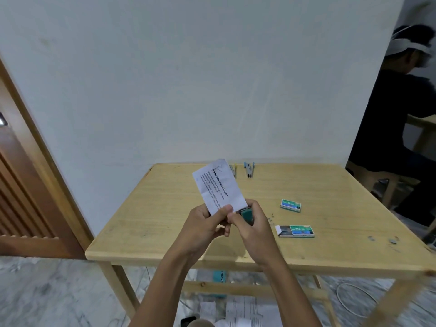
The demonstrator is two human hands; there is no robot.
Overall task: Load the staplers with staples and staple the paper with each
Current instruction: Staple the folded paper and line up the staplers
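My left hand pinches the lower edge of a folded printed paper, held upright above the wooden table. My right hand is wrapped around a small green stapler, whose jaw sits at the paper's lower right corner. Two other staplers lie at the table's far edge: a yellow one, partly hidden behind the paper, and a blue one. A shut green staple box lies to the right. A second staple box, slid open, lies nearer.
Loose staples lie scattered near the table's right front edge. A person in dark clothes sits at the right. A wooden door stands at the left. Papers and a white cable lie on the floor under the table.
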